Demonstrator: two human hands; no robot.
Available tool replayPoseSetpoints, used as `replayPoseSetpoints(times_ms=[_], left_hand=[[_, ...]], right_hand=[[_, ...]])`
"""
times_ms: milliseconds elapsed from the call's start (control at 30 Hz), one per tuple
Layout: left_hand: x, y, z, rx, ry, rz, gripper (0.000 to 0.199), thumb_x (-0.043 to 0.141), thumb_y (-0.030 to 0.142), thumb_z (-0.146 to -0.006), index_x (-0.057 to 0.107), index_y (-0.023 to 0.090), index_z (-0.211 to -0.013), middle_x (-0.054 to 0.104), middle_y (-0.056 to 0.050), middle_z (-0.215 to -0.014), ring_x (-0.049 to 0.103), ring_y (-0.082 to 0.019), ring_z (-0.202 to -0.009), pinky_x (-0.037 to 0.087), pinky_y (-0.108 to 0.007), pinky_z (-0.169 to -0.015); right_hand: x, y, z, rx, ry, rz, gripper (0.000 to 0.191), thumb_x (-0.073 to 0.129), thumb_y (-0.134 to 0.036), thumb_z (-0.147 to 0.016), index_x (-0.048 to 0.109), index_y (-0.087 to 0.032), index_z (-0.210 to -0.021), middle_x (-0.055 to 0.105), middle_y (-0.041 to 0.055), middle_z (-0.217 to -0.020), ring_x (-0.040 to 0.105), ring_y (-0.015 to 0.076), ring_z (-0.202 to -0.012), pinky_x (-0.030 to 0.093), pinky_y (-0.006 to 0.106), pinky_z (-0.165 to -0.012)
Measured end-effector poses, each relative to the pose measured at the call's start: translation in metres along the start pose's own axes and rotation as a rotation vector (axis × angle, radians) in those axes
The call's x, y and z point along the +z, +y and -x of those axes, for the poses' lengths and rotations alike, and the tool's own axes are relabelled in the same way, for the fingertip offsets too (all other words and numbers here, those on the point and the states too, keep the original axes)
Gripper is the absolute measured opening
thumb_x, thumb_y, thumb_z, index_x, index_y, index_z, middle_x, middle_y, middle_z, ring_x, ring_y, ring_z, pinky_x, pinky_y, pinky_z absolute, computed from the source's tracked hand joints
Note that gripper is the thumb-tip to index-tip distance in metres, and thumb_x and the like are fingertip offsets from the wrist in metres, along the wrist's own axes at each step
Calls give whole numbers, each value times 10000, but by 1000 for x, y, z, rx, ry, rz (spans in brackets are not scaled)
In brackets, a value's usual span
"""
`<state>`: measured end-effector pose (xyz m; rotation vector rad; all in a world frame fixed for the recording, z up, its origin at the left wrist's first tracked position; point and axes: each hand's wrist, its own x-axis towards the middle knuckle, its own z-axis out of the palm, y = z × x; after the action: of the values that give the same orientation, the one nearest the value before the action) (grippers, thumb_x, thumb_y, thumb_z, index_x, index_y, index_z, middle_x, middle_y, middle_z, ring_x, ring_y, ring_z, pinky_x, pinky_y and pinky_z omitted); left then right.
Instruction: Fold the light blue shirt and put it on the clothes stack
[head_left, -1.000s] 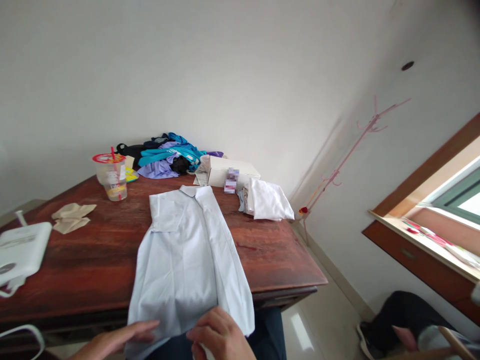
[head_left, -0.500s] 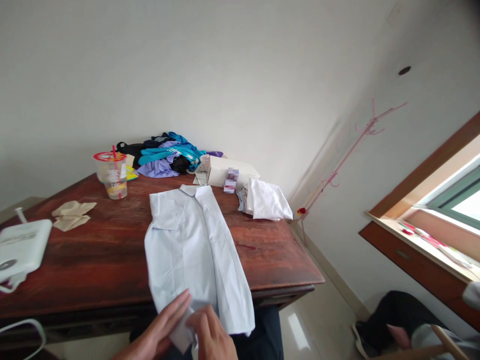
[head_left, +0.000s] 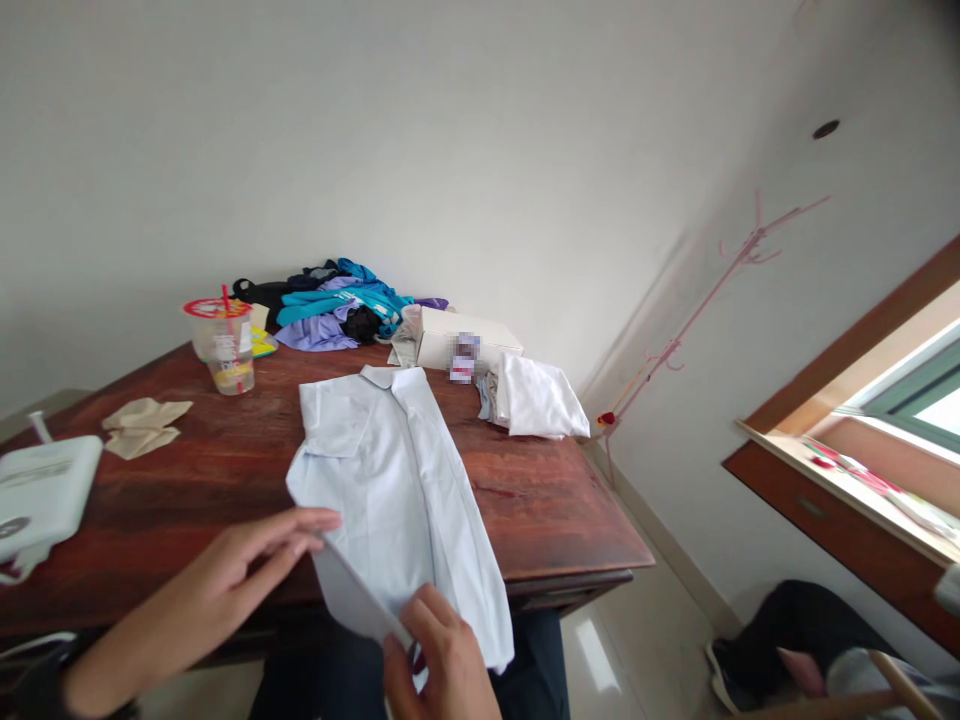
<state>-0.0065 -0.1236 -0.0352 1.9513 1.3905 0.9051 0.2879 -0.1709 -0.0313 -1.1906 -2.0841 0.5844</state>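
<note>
A pale bluish-white shirt [head_left: 390,470] lies on the dark red wooden table, its collar toward the wall and its lower end over the front edge. My left hand [head_left: 262,560] grips the shirt's left side between thumb and fingers. Near the lower hem, my right hand [head_left: 439,655] is closed on the shirt's fabric. Between the two hands the shirt's edge is lifted and folded over in a slanting line.
On the table [head_left: 225,480] are a plastic cup [head_left: 232,355], a beige napkin [head_left: 146,425], a white device [head_left: 49,490], piled clothes [head_left: 337,305], a white box [head_left: 442,340] and folded white cloth [head_left: 544,398]. A pink coat rack [head_left: 697,310] stands right.
My left hand has moved up and left along the shirt's side and now pinches its edge. My right hand has shifted slightly right and down. The slanting fold between them has lengthened.
</note>
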Motion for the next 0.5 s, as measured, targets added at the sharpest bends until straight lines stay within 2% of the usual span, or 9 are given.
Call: replayPoseSetpoints(times_ms=[33, 100, 167, 233, 333, 433, 500], left_hand=[[-13, -8, -15, 25, 62, -120, 400, 466, 412, -981, 652, 368, -1333, 710, -15, -1304, 683, -305, -1181, 539, -453, -1064], [-34, -27, -45, 123, 152, -345, 473, 489, 312, -909, 616, 335, -1364, 632, -11, -1422, 592, -304, -1314, 401, -492, -1194], [-45, -47, -72, 195, 163, -490, 605, 483, 252, -840, 545, 306, -1439, 531, -27, -1529, 507, -294, -1401, 330, -501, -1234], [-49, -64, -94, 227, 148, -573, 666, 480, 243, -800, 528, 260, -1463, 492, -70, -1559, 484, -307, -1419, 345, -506, -1222], [-49, -81, -123, 250, 124, -613, 572, 480, 292, -828, 619, 234, -1380, 522, -110, -1528, 539, -336, -1365, 405, -510, -1174], [-50, -90, -148, 316, 79, -566, 400, 491, 340, -875, 726, 257, -1188, 545, -92, -1511, 573, -330, -1326, 443, -484, -1139], [-53, -92, -164, 371, 75, -519, 299, 489, 327, -896, 753, 249, -1012, 615, -81, -1435, 594, -311, -1296, 458, -457, -1123]], right_hand=[[-3, -1, -1, 9, -13, -35, 134, 544, -116, -811, 470, -217, -766, 543, -17, -791, 551, 100, -622, 311, 220, -537], [-10, -2, -3, 21, -22, -93, 143, 535, -131, -836, 446, -211, -756, 532, -14, -788, 552, 95, -638, 327, 201, -546], [-15, -1, -4, 19, -27, -133, 158, 518, -151, -864, 429, -208, -746, 517, -13, -776, 549, 94, -647, 346, 189, -562], [-19, 1, -4, 14, -30, -157, 183, 498, -182, -896, 420, -205, -733, 501, -14, -753, 532, 94, -642, 357, 185, -568], [-20, 5, -1, 41, 49, -169, 251, 468, -265, -947, 419, -203, -709, 473, -17, -708, 497, 104, -635, 360, 196, -573], [-17, 10, 5, 105, 145, -207, 365, 471, -404, -985, 459, -195, -685, 452, -20, -680, 459, 110, -623, 362, 211, -579], [-16, 16, 11, 162, 158, -274, 444, 507, -512, -980, 520, -188, -677, 453, -23, -662, 441, 110, -600, 359, 218, -565]])
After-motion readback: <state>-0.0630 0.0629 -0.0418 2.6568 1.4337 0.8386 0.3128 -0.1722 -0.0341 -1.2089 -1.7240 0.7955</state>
